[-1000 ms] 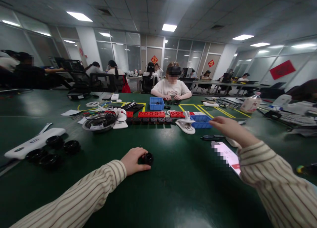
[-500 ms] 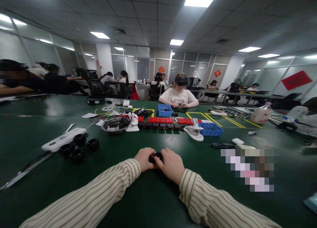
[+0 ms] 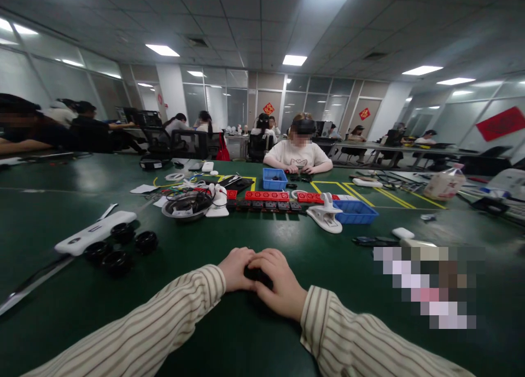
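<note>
Both my hands are wrapped round a small black round part (image 3: 259, 276) just above or on the green table; most of it is hidden by fingers. My left hand (image 3: 237, 270) is closed on its left side. From the right, my right hand (image 3: 281, 281) curls its fingers over the top, thumb toward me. Several glossy black round parts (image 3: 117, 262), much like the held one in colour, stand in a group to the left. Beside them lies a long white device (image 3: 96, 232) with slots in its face.
Ahead are a bowl of cables (image 3: 186, 205), red and black socket strips (image 3: 266, 198), a white clip stand (image 3: 327, 216) and blue bins (image 3: 355, 212) (image 3: 274, 179). A co-worker (image 3: 299, 147) sits across the table. Dark tools (image 3: 375, 241) and a blurred-out item lie right.
My right hand's fingers have shifted over the top of the black part, covering it differently. The view has moved slightly, so the things at the left and right sit farther outward.
</note>
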{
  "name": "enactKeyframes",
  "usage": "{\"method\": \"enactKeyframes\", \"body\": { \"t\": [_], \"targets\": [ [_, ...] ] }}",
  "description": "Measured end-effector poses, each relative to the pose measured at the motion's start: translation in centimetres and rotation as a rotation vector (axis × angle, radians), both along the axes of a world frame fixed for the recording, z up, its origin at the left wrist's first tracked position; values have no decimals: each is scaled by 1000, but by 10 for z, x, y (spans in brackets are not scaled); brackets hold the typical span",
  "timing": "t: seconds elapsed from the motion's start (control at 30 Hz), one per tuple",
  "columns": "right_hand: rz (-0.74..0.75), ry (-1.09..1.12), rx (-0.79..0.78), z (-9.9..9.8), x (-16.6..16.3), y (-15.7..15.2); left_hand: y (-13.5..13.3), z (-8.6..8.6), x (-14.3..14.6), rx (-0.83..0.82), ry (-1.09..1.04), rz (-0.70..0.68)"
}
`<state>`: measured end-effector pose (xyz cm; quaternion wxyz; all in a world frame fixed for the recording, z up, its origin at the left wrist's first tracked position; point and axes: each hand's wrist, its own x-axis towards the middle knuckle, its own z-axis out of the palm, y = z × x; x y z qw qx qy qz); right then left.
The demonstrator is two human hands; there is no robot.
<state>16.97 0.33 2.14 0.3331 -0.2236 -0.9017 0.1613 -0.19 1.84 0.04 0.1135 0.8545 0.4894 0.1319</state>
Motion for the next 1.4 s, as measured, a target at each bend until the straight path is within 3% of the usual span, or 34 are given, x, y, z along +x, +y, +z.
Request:
{"method": "enactKeyframes", "body": {
  "t": [0.17, 0.27, 0.43, 0.63, 0.73, 0.83, 1.03, 1.1, 1.27, 1.4],
  "targets": [
    [-349, -6, -49, -7, -4, 1, -9, 2, 8, 33, -40, 56],
    [-407, -64, -36, -9, -5, 2, -14, 3, 15, 50, 7, 106],
    [-313, -56, 26, -6, -3, 1, -14, 2, 15, 47, -16, 79],
    [-14, -30, 73, -4, 1, 0, -4, -1, 4, -5, -50, -63],
    [63, -14, 86, -1, 2, -1, -2, -3, 2, -6, -58, -93],
    [31, 28, 78, 2, 3, -3, -3, -1, 3, -3, -57, -77],
    [-316, -18, 3, -5, 0, 1, -10, 2, 9, 41, -80, 2],
    [-366, -62, -9, -8, -1, 3, -10, 1, 10, 69, -45, 19],
    [-327, -75, 17, -8, -2, 4, -7, -3, 7, 105, -23, -31],
    [-149, -33, 54, -6, 0, 1, -6, -5, 4, 89, -62, -84]
  ]
}}
